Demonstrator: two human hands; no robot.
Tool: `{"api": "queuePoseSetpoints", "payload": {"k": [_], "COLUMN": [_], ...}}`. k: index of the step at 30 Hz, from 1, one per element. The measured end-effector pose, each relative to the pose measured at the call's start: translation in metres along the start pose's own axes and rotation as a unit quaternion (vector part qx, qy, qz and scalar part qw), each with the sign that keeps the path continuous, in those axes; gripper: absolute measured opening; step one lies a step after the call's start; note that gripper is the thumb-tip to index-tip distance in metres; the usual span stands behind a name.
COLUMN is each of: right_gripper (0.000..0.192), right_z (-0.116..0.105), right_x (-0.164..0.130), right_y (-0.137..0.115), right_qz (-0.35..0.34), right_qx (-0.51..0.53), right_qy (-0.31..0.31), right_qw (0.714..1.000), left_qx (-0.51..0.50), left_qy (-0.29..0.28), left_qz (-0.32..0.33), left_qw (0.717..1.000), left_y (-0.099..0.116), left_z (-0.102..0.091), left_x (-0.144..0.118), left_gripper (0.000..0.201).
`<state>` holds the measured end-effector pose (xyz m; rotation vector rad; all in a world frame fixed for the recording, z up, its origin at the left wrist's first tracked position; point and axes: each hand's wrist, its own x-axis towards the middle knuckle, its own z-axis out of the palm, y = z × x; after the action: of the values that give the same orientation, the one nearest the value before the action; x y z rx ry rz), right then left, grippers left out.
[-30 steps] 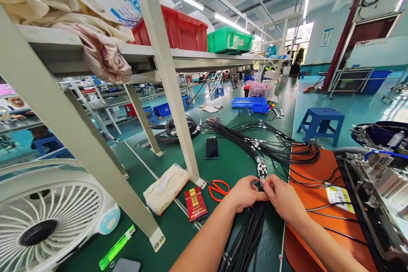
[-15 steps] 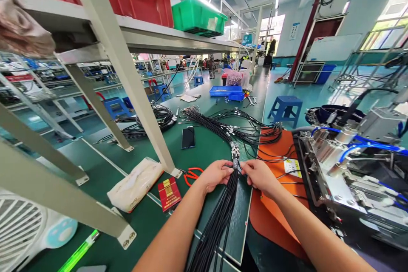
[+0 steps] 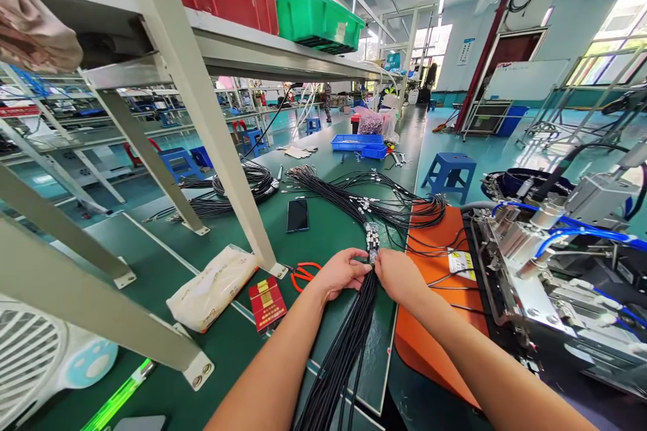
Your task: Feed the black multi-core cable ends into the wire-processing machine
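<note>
A thick bundle of black cables [image 3: 348, 343] runs up the green bench toward me, its white-and-black connector ends [image 3: 373, 240] gathered in a cluster. My left hand [image 3: 341, 273] grips the bundle just below the connectors from the left side. From the right, my right hand [image 3: 399, 276] pinches the same spot, fingertips touching the left hand's. Beyond the hands, more black cables [image 3: 384, 205] fan out in loose loops over the bench and an orange mat [image 3: 435, 323].
Orange-handled scissors [image 3: 304, 274], a red packet [image 3: 266, 303], a tissue pack [image 3: 212, 288] and a phone [image 3: 297, 214] lie left of the hands. A shelf leg [image 3: 222, 148] stands on the bench. A machine [image 3: 561, 269] with blue hoses sits right. A fan [image 3: 35, 363] is near left.
The head turned right between the first two frames, bringing the machine into view. Both hands stayed on the cable bundle; the right hand has closed in against the left.
</note>
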<state>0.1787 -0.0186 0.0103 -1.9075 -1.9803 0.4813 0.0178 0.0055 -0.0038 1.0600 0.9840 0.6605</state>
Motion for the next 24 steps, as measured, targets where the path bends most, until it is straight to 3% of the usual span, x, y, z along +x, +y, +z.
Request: {"api": "queuePoseSetpoints", "payload": {"k": [4, 9, 12, 15, 19, 24], "right_gripper": [0.024, 0.029, 0.035, 0.041, 0.026, 0.022], "right_z": [-0.003, 0.002, 0.004, -0.002, -0.021, -0.032], "right_x": [-0.005, -0.011, -0.009, -0.004, 0.008, 0.029], "right_y": [0.006, 0.01, 0.008, 0.005, -0.003, -0.023], "right_qz": [0.029, 0.09, 0.093, 0.073, 0.017, 0.002], "right_qx": [0.063, 0.16, 0.178, 0.156, 0.077, -0.05], "right_qy": [-0.009, -0.033, -0.027, -0.01, 0.018, -0.038], "right_qw": [0.998, 0.983, 0.979, 0.985, 0.997, 0.998], "left_qx": [-0.027, -0.068, -0.076, -0.072, -0.066, -0.041], "left_qy": [0.006, -0.014, -0.023, -0.032, -0.053, -0.047], "left_qz": [-0.003, 0.006, 0.013, 0.014, 0.01, 0.011], "left_qw": [1.0, 0.998, 0.997, 0.997, 0.996, 0.998], "left_y": [0.001, 0.002, 0.003, 0.003, 0.001, -0.002], "left_z": [-0.002, 0.002, 0.004, 0.004, 0.002, 0.007], "left_x": [0.002, 0.006, 0.005, 0.004, 0.004, 0.005], "left_gripper": [0.048, 0.026, 0.031, 0.04, 0.045, 0.034]}}
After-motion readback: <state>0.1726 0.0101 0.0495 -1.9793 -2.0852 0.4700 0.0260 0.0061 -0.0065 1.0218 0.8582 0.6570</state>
